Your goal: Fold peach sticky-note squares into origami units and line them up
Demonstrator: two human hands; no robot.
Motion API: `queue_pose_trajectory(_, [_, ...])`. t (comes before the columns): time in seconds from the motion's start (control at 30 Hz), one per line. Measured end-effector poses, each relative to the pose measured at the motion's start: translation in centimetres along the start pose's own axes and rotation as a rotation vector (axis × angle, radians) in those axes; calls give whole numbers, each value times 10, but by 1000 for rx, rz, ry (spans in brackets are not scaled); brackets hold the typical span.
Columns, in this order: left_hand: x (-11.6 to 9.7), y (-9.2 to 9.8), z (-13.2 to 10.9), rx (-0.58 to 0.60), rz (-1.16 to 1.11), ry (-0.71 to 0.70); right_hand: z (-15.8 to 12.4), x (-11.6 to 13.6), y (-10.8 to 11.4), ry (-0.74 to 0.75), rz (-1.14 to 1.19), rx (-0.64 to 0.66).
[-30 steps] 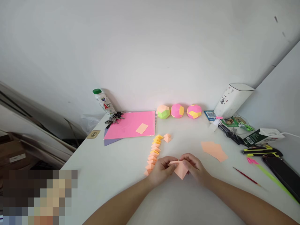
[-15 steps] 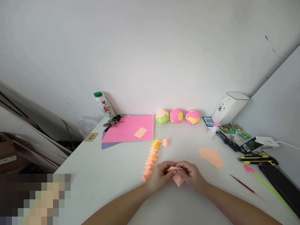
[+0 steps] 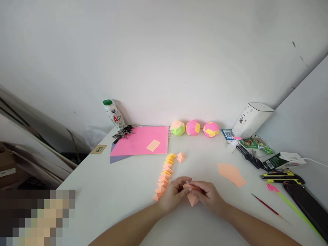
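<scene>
My left hand (image 3: pixel 173 194) and my right hand (image 3: pixel 208 195) meet near the front middle of the white table (image 3: pixel 123 191). Both pinch one small folded piece of orange paper (image 3: pixel 192 199), whose pointed corner hangs down between them. Just left of my left hand runs a row of several folded orange and yellow paper units (image 3: pixel 164 174). One more folded orange unit (image 3: pixel 180 157) lies at the far end of that row. A few flat orange paper sheets (image 3: pixel 232 174) lie to the right of my hands.
At the back stand three paper balls (image 3: pixel 194 128), a pink sheet pad (image 3: pixel 141 140) with an orange slip, keys (image 3: pixel 123 131) and a green-capped bottle (image 3: pixel 113 114). On the right are a white box (image 3: pixel 251 119), a utility knife (image 3: pixel 282 177), a red stick (image 3: pixel 266 204) and a dark device (image 3: pixel 307 205).
My hands have drawn a little nearer to me and closed tighter on the orange paper, which now shows less of its surface. The view has shifted slightly.
</scene>
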State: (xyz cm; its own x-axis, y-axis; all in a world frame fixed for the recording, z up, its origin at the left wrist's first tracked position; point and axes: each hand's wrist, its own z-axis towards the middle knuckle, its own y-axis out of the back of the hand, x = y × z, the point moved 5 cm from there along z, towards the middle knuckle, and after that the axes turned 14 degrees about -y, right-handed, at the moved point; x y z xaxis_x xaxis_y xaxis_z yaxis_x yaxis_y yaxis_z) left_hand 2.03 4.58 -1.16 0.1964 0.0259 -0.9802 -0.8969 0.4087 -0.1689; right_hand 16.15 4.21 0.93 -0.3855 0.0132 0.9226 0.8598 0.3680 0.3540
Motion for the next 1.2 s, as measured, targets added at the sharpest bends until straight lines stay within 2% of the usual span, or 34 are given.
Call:
queue_pose_trajectory(0.23, [-1, 4, 2, -98, 22, -41, 0, 3, -2, 4, -18, 35])
queue_pose_trajectory(0.47, [-3, 2, 2, -74, 45, -19, -2, 9, -1, -25, 27, 14])
queue_pose_trajectory(0.63, [1, 3, 2, -90, 90, -26, 1, 0, -1, -48, 75, -6])
queue_pose_trajectory(0.9, [3, 5, 3, -101, 81, -24, 1, -7, -2, -86, 120, 31])
queue_pose_trajectory(1.2, [-6, 2, 5, -102, 102, -53, 0, -4, 0, -98, 107, 30])
